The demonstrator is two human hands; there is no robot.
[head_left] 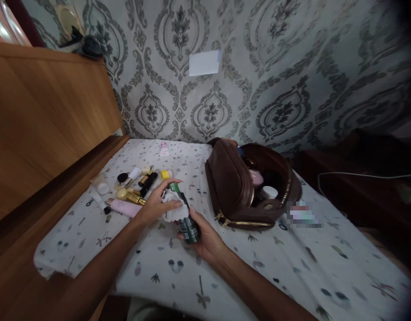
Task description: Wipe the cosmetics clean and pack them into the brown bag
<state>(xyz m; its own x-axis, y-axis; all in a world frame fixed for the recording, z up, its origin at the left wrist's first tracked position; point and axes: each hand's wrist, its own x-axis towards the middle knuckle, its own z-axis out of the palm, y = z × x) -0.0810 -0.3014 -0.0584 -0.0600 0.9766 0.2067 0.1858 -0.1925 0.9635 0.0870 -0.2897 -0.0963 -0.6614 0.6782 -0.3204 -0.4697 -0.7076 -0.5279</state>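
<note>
My right hand (205, 236) is wrapped around the lower part of a dark green bottle (189, 228), which tilts over the table. In my left hand (158, 203) is a crumpled white cloth or tissue (174, 213), pressed against the bottle's upper side. A brighter green top (174, 187) shows above the cloth. The print on the bottle is too small to read. Right of the hands stands an open brown cosmetic bag (227, 183) with gold zips; a white-lidded jar (269, 192) and a pink item (256, 178) show inside.
Left of my hands lie a pink tube (125, 207), a gold bottle (136, 197), a dark-bristled brush (122, 178) and several other cosmetics. A yellow-banded item (166, 174) and a small pink tube (164, 148) lie farther back. A wooden headboard (51, 102) borders the left; the patterned wall (210, 111) stands behind.
</note>
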